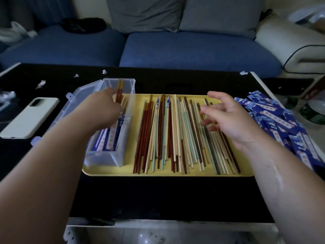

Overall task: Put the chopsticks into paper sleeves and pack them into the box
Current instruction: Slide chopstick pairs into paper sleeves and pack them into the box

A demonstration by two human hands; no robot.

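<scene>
A yellow tray (109,170) on the black table holds several loose chopsticks (175,131) in red, brown, cream and pale green. At the tray's left end stands a clear plastic box (105,155) with its lid (77,97) open to the left. Several sleeved pairs lie inside it. My left hand (103,106) reaches into the box and holds a sleeved pair of red-brown chopsticks (120,90) whose tips stick out beyond the fingers. My right hand (226,117) hovers with relaxed, spread fingers over the right part of the loose chopsticks, holding nothing. A heap of blue paper sleeves (281,124) lies to its right.
A phone in a white case (29,117) lies on the table at the left. Small paper scraps (40,84) dot the table's far left part. A blue sofa (158,48) stands behind the table. Dark round containers (311,110) sit at the far right.
</scene>
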